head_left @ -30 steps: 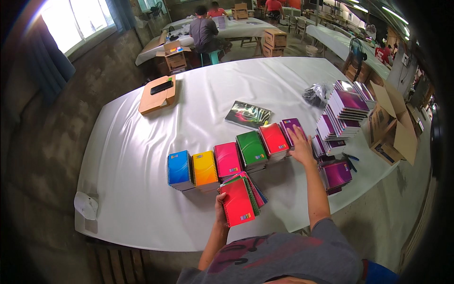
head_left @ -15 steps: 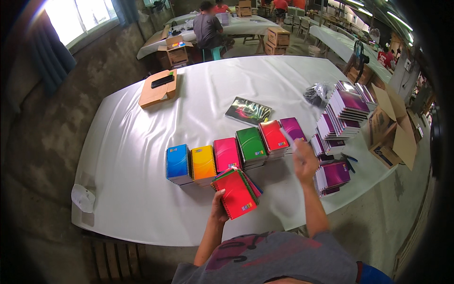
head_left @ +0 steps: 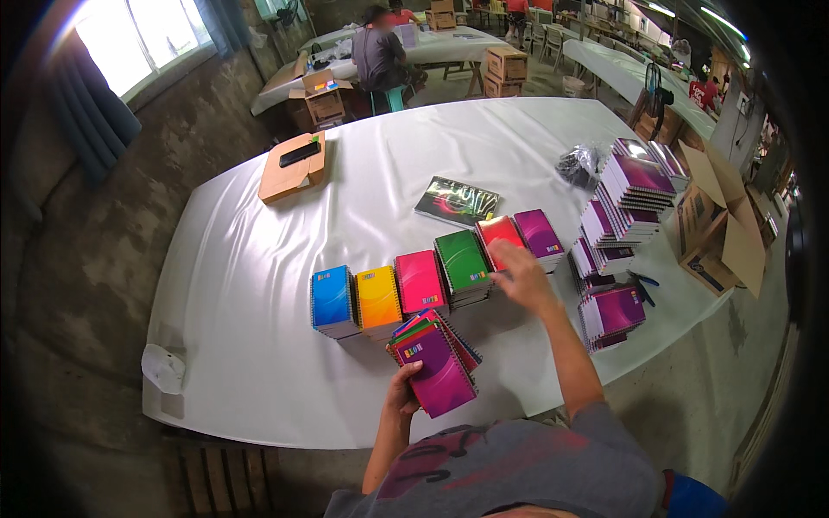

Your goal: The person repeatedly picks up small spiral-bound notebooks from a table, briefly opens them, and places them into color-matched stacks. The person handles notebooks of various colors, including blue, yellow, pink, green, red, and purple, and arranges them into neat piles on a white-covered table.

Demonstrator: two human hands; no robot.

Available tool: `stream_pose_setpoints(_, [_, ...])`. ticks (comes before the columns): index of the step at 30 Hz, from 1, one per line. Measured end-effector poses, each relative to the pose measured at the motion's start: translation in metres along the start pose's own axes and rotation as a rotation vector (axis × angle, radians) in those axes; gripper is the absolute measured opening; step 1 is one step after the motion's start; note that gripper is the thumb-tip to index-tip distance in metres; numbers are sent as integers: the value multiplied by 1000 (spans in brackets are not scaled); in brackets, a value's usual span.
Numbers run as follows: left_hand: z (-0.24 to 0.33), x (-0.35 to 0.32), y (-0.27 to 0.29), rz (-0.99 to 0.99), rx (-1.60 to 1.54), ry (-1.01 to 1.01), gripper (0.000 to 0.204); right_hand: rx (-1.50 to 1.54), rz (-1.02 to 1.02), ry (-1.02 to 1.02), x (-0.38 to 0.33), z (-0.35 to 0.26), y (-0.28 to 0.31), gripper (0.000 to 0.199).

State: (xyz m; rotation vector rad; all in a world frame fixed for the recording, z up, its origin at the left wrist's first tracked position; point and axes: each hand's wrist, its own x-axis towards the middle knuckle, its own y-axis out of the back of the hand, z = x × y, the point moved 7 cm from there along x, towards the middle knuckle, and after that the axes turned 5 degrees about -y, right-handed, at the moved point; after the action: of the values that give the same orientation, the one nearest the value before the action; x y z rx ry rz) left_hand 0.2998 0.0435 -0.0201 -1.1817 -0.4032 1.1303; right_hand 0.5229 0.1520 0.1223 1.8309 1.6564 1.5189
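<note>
From a distance, I'm holding a fanned bundle of notebooks (head_left: 438,356) above the bench (head_left: 242,345) with the left hand (head_left: 402,388), its fingers clamping the edge. A purple notebook (head_left: 446,382) is now topping it where a red one was showing, so the gathering is probably advancing by one colour. I'm passing the right hand (head_left: 525,278) over the red stack (head_left: 497,230); whether its fingers are closing together, I can't tell.
</note>
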Motion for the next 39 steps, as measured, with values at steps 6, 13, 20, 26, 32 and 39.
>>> stream_pose_setpoints(6, [14,0,-9,31,131,-56,48,-253,-51,-116,-27,83,-33,39])
stream_pose_setpoints(13, [4,12,-2,34,164,-3,57,4,387,122,-55,-13,14,31])
stream_pose_setpoints(20, [-4,21,-21,-230,-8,-74,63,101,-242,616,-115,-134,-26,31])
stream_pose_setpoints(26, [-3,9,-7,-121,-65,-34,50,-145,-35,266,-56,-22,4,41])
stream_pose_setpoints(32, [-12,14,-2,-65,-49,-62,55,-527,-15,-237,-43,138,-7,44])
stream_pose_setpoints(39, [-7,7,7,21,-12,-104,55,-519,-20,-299,-47,149,-11,29])
